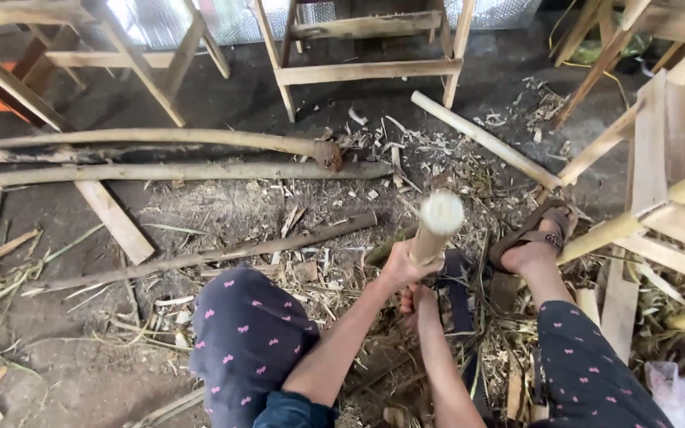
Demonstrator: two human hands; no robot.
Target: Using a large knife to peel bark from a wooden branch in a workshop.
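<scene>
two bare hands grip one upright bamboo pole (435,230): left hand (403,268) clenched high, right hand (416,301) clenched just below, above the shaving-strewn dirt floor (223,210).

I see soft, even daylight, brightest at the top where a translucent sheet (223,20) glares white. Shadows on the dirt floor (65,357) are faint. The cut end of the bamboo pole (441,212) is blurred and overexposed. Straight timbers bow slightly near the frame edges.
</scene>
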